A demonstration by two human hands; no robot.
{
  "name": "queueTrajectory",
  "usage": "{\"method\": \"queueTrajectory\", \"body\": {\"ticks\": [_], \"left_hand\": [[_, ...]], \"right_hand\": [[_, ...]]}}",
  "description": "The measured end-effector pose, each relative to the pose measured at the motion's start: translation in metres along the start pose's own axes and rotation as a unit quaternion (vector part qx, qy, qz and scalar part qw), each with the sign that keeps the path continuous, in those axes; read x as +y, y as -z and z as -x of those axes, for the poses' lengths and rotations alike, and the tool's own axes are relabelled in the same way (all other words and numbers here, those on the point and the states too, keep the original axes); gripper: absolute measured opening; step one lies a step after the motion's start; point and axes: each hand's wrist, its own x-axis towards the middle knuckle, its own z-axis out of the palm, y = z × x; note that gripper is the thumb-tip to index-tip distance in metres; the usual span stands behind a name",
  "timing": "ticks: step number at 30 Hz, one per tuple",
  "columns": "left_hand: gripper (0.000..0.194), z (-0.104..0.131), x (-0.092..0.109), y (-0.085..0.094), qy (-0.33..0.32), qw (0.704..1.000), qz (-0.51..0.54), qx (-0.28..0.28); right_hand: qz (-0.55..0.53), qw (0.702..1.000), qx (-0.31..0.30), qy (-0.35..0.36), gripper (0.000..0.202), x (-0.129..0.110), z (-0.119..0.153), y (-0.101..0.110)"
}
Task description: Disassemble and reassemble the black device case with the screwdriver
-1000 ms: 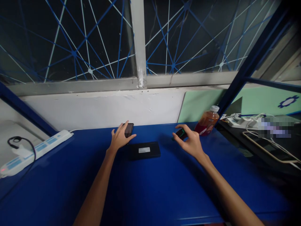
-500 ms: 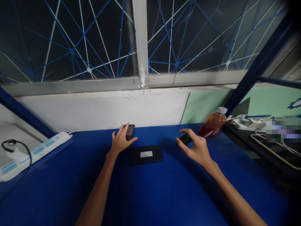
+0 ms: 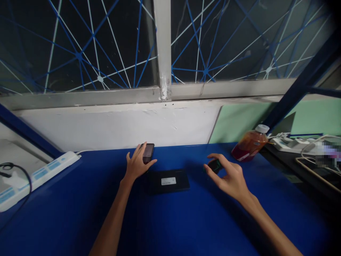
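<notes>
My left hand [image 3: 135, 165] is spread with its thumb out, over the left side of a dark smartphone [image 3: 149, 152] near the table's back edge. Whether the fingertips touch the phone I cannot tell. A flat black case with a white label [image 3: 168, 181] lies just in front of the phone, to the right of my left wrist. On the right, my right hand [image 3: 232, 177] is closed between thumb and fingers on a small black object with green edges [image 3: 215, 165]. Its kind is not clear, since the fingers cover part of it.
A bottle of reddish drink [image 3: 250, 144] stands beyond my right hand. White power strips lie at the left [image 3: 50, 170] and far right [image 3: 290, 144], with cables around them. A white wall panel [image 3: 119, 126] borders the back of the blue table [image 3: 173, 224].
The view has shifted slightly, moving the bottle and case a little in the picture. Both hands keep nearly the same pose; the small black object is still in my right hand.
</notes>
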Motion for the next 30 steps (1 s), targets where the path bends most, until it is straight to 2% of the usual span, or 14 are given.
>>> {"method": "queueTrajectory", "body": {"ticks": [8,18,30], "left_hand": [[0.084,0.0007,0.0058,0.0057,-0.016,1.000,-0.002,0.019],[0.082,0.0037,0.0032,0.0065,-0.037,0.998,-0.010,0.041],[0.086,0.0048,0.0039,0.0032,-0.026,1.000,0.006,-0.007]], "right_hand": [[0.004,1.000,-0.006,0.001,0.022,0.0019,0.0010,-0.0005],[0.003,1.000,-0.011,0.007,0.022,0.0028,0.0018,-0.0021],[0.010,1.000,-0.013,0.012,0.022,0.0035,0.0023,-0.0026]]}}
